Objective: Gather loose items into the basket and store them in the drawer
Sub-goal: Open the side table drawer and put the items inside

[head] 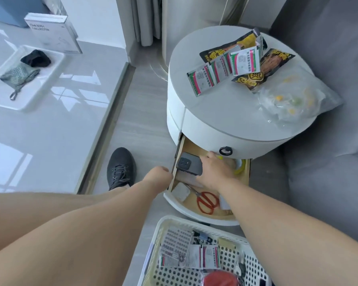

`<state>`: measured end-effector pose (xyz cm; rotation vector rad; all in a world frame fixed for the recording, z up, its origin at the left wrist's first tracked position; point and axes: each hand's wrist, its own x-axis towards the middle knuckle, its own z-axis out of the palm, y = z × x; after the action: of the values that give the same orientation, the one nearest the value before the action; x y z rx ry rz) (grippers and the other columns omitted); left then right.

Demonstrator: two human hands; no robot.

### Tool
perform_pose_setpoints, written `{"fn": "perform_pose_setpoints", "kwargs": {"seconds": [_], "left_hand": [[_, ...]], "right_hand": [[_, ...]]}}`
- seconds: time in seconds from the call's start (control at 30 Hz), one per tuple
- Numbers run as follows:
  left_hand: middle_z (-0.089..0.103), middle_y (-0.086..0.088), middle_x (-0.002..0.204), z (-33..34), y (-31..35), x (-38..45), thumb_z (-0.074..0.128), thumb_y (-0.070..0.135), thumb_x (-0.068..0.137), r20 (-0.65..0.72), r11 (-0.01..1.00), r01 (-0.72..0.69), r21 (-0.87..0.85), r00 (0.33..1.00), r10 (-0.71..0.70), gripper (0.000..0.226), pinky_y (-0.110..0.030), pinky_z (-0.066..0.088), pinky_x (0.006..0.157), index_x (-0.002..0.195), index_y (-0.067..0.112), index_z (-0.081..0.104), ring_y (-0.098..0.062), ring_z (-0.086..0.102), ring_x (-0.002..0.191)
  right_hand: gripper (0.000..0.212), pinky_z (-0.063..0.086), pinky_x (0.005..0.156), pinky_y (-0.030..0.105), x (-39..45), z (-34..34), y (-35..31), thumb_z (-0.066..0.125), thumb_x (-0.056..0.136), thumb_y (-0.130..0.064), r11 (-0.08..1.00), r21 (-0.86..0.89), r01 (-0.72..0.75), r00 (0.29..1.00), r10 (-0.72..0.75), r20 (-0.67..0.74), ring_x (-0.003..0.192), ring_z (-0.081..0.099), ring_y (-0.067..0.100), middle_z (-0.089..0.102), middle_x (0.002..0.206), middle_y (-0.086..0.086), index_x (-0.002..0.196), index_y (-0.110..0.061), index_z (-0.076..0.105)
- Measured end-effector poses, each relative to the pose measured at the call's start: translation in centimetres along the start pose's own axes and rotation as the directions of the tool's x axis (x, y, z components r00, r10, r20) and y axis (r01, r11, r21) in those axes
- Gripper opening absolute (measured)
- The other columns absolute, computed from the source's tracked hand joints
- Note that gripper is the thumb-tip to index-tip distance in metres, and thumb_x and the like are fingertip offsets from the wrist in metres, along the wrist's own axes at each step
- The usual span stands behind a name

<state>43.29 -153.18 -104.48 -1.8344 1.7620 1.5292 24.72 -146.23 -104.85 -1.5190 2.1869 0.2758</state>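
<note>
A phone (189, 166) is gripped inside the open drawer (205, 211) by the right hand (213, 172); the left hand (160, 174) is curled on the drawer's left edge. Packets (219, 69) are left on the far table (225, 112), more in the near basket (163, 223).

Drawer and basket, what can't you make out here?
Head view:
- Drawer back: hidden under the round table.
- Right hand fingers: tucked under the table front; grip unclear.
- Left hand fingers: hidden behind its own knuckles.
- Basket: cut off by the bottom edge.

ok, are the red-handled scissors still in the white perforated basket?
No: the red-handled scissors lie on the wooden floor of the open drawer, while the white perforated basket sits on the floor nearer the camera.
</note>
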Motion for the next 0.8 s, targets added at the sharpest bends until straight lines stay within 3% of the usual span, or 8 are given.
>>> {"fn": "perform_pose_setpoints", "kwargs": {"seconds": [0.07, 0.13, 0.2, 0.3, 0.43, 0.57, 0.67, 0.8], "left_hand": [[0.056, -0.006, 0.103, 0.6, -0.4, 0.1, 0.051, 0.011, 0.102, 0.031, 1.0, 0.023, 0.006, 0.999, -0.023, 0.035, -0.033, 0.049, 0.09, 0.074, 0.028, 0.04, -0.024, 0.051, 0.097], [0.054, -0.002, 0.092, 1.3, -1.0, 0.3, 0.051, 0.012, 0.102, 0.07, 0.998, 0.054, 0.021, 0.996, -0.056, 0.029, -0.028, 0.043, 0.083, 0.076, 0.022, 0.043, -0.024, 0.05, 0.097], [0.057, -0.002, 0.098, 1.8, -1.5, 0.7, 0.054, 0.016, 0.101, 0.096, 0.997, 0.068, 0.026, 0.993, -0.07, 0.004, -0.029, 0.043, 0.082, 0.099, 0.017, 0.057, -0.025, 0.053, 0.098], [0.063, -0.006, 0.115, 2.2, -2.4, 1.3, 0.056, 0.016, 0.097, 0.117, 0.996, 0.08, 0.049, 0.989, -0.085, 0.041, -0.031, 0.051, 0.077, 0.138, 0.019, 0.054, -0.028, 0.064, 0.1], [0.061, -0.003, 0.095, 2.1, -2.5, 1.5, 0.061, 0.015, 0.093, 0.119, 0.993, 0.121, 0.008, 0.986, -0.121, 0.042, -0.039, 0.062, 0.077, 0.133, 0.024, 0.054, -0.02, 0.059, 0.077], [0.058, -0.004, 0.098, 2.1, -2.2, 2.0, 0.061, 0.011, 0.092, 0.1, 0.991, 0.136, 0.004, 0.986, -0.136, 0.04, -0.042, 0.063, 0.083, 0.13, 0.021, 0.055, -0.02, 0.057, 0.078], [0.061, -0.005, 0.105, 2.3, -2.3, 2.0, 0.06, 0.008, 0.093, 0.106, 0.984, 0.172, -0.056, 0.981, -0.165, 0.044, -0.04, 0.063, 0.081, 0.134, 0.022, 0.054, -0.019, 0.058, 0.084], [0.057, -0.002, 0.101, 2.1, -2.5, 2.1, 0.061, 0.003, 0.092, 0.132, 0.965, 0.209, -0.157, 0.973, -0.19, 0.048, -0.042, 0.062, 0.086, 0.135, 0.021, 0.055, -0.017, 0.054, 0.087]], "right_hand": [[0.048, 0.057, 0.077, 0.042, 1.3, 2.0, -0.6, 0.068, 0.091, -0.04, 0.999, 0.034, -0.009, 1.0, 0.009, -0.008, 0.106, 0.065, 0.032, 0.048, 0.137, 0.002, 0.131, -0.019, 0.054], [0.063, 0.058, 0.088, 0.042, 2.6, 3.5, -0.7, 0.069, 0.094, -0.037, 0.993, 0.112, -0.047, 0.996, 0.055, -0.07, 0.12, 0.062, 0.032, 0.045, 0.151, 0.005, 0.149, -0.018, 0.046], [0.075, 0.054, 0.1, 0.04, 3.8, 3.9, -0.4, 0.068, 0.098, -0.036, 0.985, 0.156, -0.069, 0.992, 0.085, -0.095, 0.137, 0.054, 0.032, 0.039, 0.162, 0.009, 0.162, -0.019, 0.034], [0.082, 0.056, 0.092, 0.041, 5.2, 4.4, -0.1, 0.067, 0.1, -0.032, 0.993, 0.097, -0.074, 0.991, 0.084, -0.1, 0.131, 0.059, 0.038, 0.044, 0.158, 0.017, 0.166, -0.02, 0.02], [0.08, 0.051, 0.073, 0.038, 6.3, 5.1, 0.3, 0.064, 0.1, -0.021, 0.993, 0.104, -0.055, 0.991, 0.067, -0.118, 0.107, 0.065, 0.038, 0.065, 0.125, 0.017, 0.165, -0.022, 0.017], [0.07, 0.054, 0.078, 0.038, 7.0, 5.4, 1.3, 0.064, 0.096, -0.013, 0.995, 0.071, -0.074, 0.991, 0.081, -0.11, 0.11, 0.067, 0.037, 0.067, 0.127, 0.014, 0.156, -0.016, 0.029], [0.083, 0.047, 0.07, 0.035, 7.2, 5.5, 2.0, 0.064, 0.092, -0.004, 0.998, 0.059, -0.009, 0.997, 0.014, -0.075, 0.1, 0.067, 0.034, 0.068, 0.117, 0.012, 0.162, -0.018, 0.02], [0.091, 0.047, 0.07, 0.036, 7.8, 5.3, 2.0, 0.058, 0.089, 0.005, 1.0, 0.015, 0.027, 0.996, -0.026, -0.081, 0.104, 0.065, 0.034, 0.065, 0.122, 0.013, 0.165, -0.021, 0.015]]}}
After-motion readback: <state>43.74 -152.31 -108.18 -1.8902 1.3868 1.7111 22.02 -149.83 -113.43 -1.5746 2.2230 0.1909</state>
